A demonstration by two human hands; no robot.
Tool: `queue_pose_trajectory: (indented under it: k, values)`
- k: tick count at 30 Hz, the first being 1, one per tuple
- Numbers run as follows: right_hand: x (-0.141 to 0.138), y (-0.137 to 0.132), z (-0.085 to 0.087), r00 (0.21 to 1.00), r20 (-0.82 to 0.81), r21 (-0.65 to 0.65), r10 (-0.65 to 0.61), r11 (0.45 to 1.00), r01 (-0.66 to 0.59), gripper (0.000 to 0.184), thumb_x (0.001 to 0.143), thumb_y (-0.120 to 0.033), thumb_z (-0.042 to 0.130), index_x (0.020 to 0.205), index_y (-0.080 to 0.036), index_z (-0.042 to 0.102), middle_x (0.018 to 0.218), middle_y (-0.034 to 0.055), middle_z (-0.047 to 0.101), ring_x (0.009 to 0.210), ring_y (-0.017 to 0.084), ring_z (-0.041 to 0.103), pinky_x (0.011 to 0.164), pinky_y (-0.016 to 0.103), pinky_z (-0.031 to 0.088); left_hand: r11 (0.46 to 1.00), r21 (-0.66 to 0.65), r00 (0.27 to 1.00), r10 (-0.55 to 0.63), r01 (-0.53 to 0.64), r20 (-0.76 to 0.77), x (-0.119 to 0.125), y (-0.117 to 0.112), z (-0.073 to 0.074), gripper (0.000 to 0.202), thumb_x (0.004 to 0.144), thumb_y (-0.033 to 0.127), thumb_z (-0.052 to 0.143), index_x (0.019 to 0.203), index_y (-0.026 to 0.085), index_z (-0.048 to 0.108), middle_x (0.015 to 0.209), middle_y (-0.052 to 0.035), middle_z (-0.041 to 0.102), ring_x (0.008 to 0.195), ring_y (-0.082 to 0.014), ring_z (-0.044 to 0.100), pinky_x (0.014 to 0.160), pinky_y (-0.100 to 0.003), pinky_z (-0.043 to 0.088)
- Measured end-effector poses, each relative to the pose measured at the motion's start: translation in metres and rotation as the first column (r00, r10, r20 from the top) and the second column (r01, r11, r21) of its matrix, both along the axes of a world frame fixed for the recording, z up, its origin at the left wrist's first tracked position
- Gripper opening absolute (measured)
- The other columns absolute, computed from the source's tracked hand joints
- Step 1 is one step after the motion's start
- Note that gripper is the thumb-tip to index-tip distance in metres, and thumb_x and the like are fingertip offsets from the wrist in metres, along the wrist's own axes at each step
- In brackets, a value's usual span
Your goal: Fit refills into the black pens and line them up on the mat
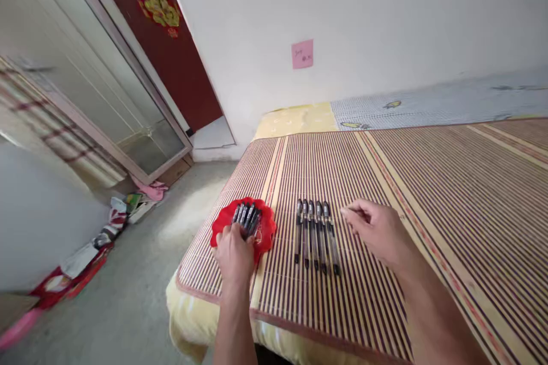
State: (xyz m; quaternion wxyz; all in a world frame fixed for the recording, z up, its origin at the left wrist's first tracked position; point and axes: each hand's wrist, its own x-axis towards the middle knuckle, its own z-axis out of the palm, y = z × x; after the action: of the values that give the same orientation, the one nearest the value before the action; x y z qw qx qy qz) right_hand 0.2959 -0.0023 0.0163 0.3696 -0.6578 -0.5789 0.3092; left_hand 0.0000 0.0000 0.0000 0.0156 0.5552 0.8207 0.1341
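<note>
A red scalloped plate (266, 223) near the mat's left edge holds several black pens (247, 214) bunched together. My left hand (234, 252) reaches over its near side, with closed fingers around the lower part of the pens; the fingertips are partly hidden. To the right of the plate, several capped gel pens (317, 236) with clear barrels and black ends lie side by side in a row. Just right of that row, my right hand (374, 228) hovers with thumb and fingers curled together, and nothing shows in it.
A striped bamboo mat (428, 199) covers the bed, over a yellow sheet (188, 308). A pink note (302, 54) is stuck on the white wall. At left are a dark red door (180, 63), a glass-panelled frame (145, 148) and things along the floor (180, 217).
</note>
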Motion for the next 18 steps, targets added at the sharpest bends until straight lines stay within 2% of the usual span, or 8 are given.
queue_pose_trajectory:
  k: [5,8,9,11,13,14,16,18]
  values:
    - [-0.002,0.003,0.001,0.998,-0.042,0.109,0.036,0.994,-0.031,0.038,0.091,-0.055,0.057,0.075,-0.021,0.064,0.056,0.0006,0.055,0.046,0.013,0.043,0.044,0.026,0.030,0.995,0.102,0.998,-0.026,0.019,0.064,0.000,-0.002,0.002,0.010,0.085,0.028,0.065,0.081,0.019,0.068,0.099,-0.0134,0.070,0.102,-0.0357,0.062,0.082,-0.044,0.046]
    - [-0.003,0.002,0.008,0.991,-0.115,0.140,0.062,0.989,-0.046,0.038,0.090,-0.056,0.059,0.080,-0.020,0.067,0.059,0.0009,0.057,0.049,0.013,0.046,0.045,0.025,0.032,0.965,0.244,0.899,-0.187,0.093,0.396,0.006,-0.002,0.008,0.018,0.087,0.034,0.063,0.076,0.020,0.066,0.078,-0.0074,0.067,0.080,-0.0273,0.063,0.071,-0.037,0.045]
    - [-0.004,0.001,0.012,0.984,-0.157,0.127,0.079,0.990,-0.059,0.038,0.090,-0.056,0.059,0.084,-0.020,0.069,0.061,0.0014,0.058,0.050,0.014,0.048,0.045,0.025,0.033,0.951,0.281,0.790,-0.271,0.130,0.550,0.012,-0.003,0.012,0.022,0.087,0.039,0.063,0.076,0.020,0.065,0.072,-0.0050,0.065,0.073,-0.0240,0.062,0.067,-0.035,0.044]
    - [-0.007,-0.001,0.020,0.957,-0.259,0.097,0.129,0.989,-0.107,0.038,0.090,-0.054,0.060,0.095,-0.018,0.072,0.071,0.0044,0.065,0.056,0.015,0.054,0.047,0.026,0.040,0.921,0.336,0.459,-0.390,0.199,0.798,0.027,-0.005,0.018,0.029,0.087,0.047,0.066,0.079,0.019,0.064,0.069,-0.0023,0.065,0.065,-0.0189,0.061,0.064,-0.031,0.046]
    - [-0.013,-0.003,0.027,0.911,-0.367,0.097,0.187,0.982,-0.162,0.038,0.091,-0.051,0.062,0.106,-0.017,0.072,0.086,0.0082,0.070,0.066,0.016,0.062,0.054,0.027,0.048,0.898,0.361,0.139,-0.403,0.253,0.905,0.046,-0.010,0.023,0.033,0.084,0.050,0.071,0.082,0.018,0.062,0.071,-0.0015,0.067,0.063,-0.0158,0.061,0.064,-0.029,0.049]
    - [-0.016,-0.003,0.029,0.885,-0.414,0.104,0.212,0.977,-0.185,0.038,0.091,-0.049,0.063,0.109,-0.017,0.072,0.093,0.0093,0.071,0.070,0.016,0.063,0.056,0.027,0.050,0.891,0.360,0.026,-0.381,0.277,0.924,0.055,-0.012,0.025,0.034,0.084,0.049,0.074,0.085,0.018,0.061,0.070,-0.0008,0.067,0.060,-0.0145,0.062,0.063,-0.028,0.050]
    - [-0.021,-0.002,0.029,0.833,-0.491,0.127,0.254,0.967,-0.220,0.037,0.091,-0.046,0.064,0.114,-0.018,0.071,0.098,0.0089,0.071,0.074,0.015,0.064,0.058,0.026,0.051,0.879,0.349,-0.105,-0.333,0.325,0.937,0.073,-0.017,0.026,0.034,0.084,0.047,0.076,0.087,0.018,0.059,0.067,0.0008,0.066,0.055,-0.0122,0.060,0.058,-0.024,0.048]
    - [-0.023,-0.001,0.028,0.791,-0.540,0.148,0.287,0.958,-0.246,0.036,0.090,-0.046,0.068,0.112,-0.018,0.071,0.090,0.0057,0.069,0.073,0.014,0.064,0.058,0.025,0.050,0.868,0.346,-0.163,-0.307,0.355,0.937,0.085,-0.022,0.025,0.032,0.086,0.044,0.075,0.089,0.017,0.058,0.065,0.0024,0.064,0.052,-0.0100,0.058,0.053,-0.021,0.045]
